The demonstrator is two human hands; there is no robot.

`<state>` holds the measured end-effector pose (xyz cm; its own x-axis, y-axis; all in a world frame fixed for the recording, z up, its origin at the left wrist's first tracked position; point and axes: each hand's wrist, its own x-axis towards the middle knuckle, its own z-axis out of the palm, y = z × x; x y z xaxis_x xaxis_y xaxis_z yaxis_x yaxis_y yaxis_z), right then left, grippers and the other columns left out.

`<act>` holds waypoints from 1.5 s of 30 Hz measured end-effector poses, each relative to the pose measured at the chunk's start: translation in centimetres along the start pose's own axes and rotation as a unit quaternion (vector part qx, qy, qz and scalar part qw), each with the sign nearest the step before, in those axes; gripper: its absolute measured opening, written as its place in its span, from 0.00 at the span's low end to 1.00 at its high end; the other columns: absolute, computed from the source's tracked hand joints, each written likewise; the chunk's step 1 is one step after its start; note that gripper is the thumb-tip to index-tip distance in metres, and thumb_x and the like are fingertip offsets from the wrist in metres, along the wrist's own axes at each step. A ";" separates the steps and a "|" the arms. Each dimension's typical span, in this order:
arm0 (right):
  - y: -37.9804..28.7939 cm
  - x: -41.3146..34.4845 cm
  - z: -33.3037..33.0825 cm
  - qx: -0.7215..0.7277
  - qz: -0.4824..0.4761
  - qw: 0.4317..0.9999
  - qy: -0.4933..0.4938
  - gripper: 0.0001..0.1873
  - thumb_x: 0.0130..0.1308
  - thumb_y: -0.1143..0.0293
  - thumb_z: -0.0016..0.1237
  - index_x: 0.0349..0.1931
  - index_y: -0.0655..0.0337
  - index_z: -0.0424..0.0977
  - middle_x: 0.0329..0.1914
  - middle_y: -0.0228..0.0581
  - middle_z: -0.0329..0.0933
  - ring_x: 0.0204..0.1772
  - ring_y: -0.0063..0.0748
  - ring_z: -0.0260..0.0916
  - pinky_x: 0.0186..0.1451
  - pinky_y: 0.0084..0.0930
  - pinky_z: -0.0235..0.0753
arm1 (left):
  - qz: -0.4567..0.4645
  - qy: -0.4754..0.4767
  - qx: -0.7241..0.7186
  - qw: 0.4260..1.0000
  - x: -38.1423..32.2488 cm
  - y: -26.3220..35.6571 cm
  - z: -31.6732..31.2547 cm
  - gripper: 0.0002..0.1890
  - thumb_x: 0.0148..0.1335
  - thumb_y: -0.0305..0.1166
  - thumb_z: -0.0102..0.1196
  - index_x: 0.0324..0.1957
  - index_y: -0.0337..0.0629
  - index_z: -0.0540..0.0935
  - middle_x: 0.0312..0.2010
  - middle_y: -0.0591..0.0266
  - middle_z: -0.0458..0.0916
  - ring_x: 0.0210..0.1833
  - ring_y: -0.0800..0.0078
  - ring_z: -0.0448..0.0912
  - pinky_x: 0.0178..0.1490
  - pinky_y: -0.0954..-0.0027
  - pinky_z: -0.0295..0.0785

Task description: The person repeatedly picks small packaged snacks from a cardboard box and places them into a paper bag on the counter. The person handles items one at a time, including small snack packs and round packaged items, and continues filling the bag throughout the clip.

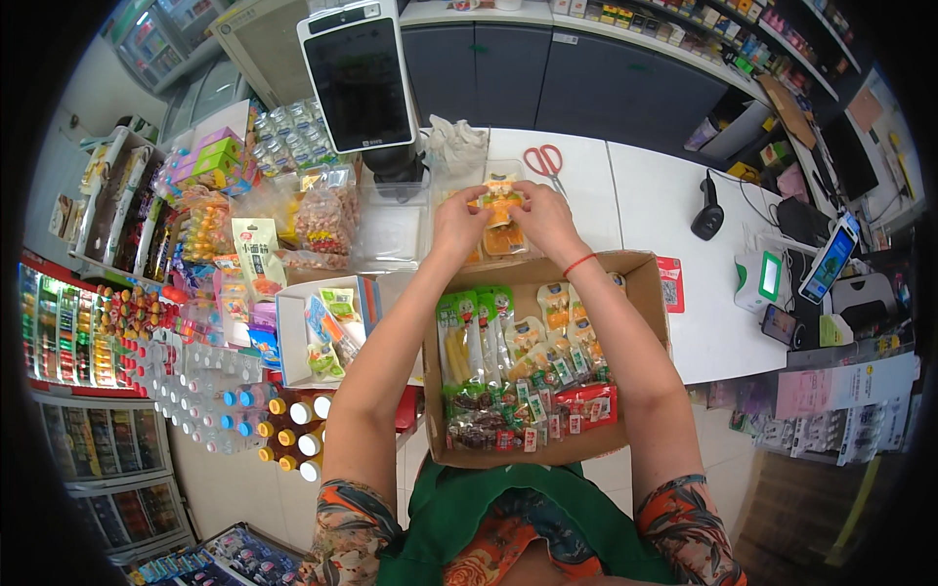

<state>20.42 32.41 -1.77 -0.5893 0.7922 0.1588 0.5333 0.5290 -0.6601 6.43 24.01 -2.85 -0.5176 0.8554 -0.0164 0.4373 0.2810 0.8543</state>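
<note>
Between my left hand [463,220] and my right hand [542,220] is a small snack packet [501,201] with orange contents, pinched by the fingertips of both. It is over a clear plastic container [506,170] where more orange packets [504,240] lie. Nearer to me, under my forearms, stands an open cardboard box [542,460] of packaged snacks. In it are long green-topped packets [459,344] at the left, orange-and-white packets [555,306] at the upper right, and dark and red small packets [586,406] towards the near side.
Red-handled scissors [544,161] lie beyond my right hand. A screen terminal [359,80] stands behind an empty clear container [388,227]. Left are a small snack box [289,344], bagged snacks and bottles [293,432]. A barcode scanner [708,212] and payment devices [758,280] stand right.
</note>
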 end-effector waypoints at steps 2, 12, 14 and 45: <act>-0.3 0.4 0.3 -0.020 -0.010 1.000 0.001 0.21 0.55 0.72 0.55 0.50 0.65 0.74 0.43 0.58 0.74 0.47 0.54 0.74 0.52 0.38 0.74 | 0.009 -0.001 0.008 1.000 1.0 -0.9 0.3 0.22 0.54 0.29 0.63 0.53 0.40 0.79 0.38 0.57 0.84 0.34 0.76 0.79 0.38 0.73 0.75; -0.5 1.0 1.8 -0.152 -0.084 0.985 0.022 0.21 0.55 0.74 0.54 0.51 0.65 0.73 0.46 0.52 0.71 0.50 0.50 0.69 0.53 0.37 0.72 | 0.017 0.011 0.016 1.000 3.7 -3.8 2.1 0.22 0.50 0.31 0.63 0.51 0.45 0.81 0.34 0.52 0.84 0.36 0.61 0.82 0.43 0.62 0.76; -0.2 0.9 2.0 -0.169 -0.106 0.979 0.044 0.19 0.54 0.74 0.54 0.48 0.65 0.75 0.45 0.50 0.71 0.49 0.48 0.68 0.52 0.36 0.71 | 0.002 -0.014 0.032 0.999 3.9 -3.5 2.0 0.24 0.51 0.30 0.63 0.53 0.43 0.79 0.43 0.51 0.82 0.39 0.66 0.82 0.44 0.66 0.76; -1.4 -5.7 -5.2 -0.116 -0.157 0.973 0.123 0.10 0.52 0.73 0.55 0.37 0.59 0.80 0.41 0.40 0.76 0.46 0.42 0.68 0.51 0.35 0.71 | 0.250 -0.005 0.028 0.968 -3.7 5.0 2.3 0.15 0.57 0.25 0.55 0.48 0.38 0.81 0.42 0.50 0.79 0.44 0.56 0.77 0.51 0.63 0.72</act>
<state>26.18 28.77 2.06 -0.5970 0.6139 0.5164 0.4902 0.7887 -0.3710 12.23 23.23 0.29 -0.2246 0.8944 0.3869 0.6707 -0.1462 0.7272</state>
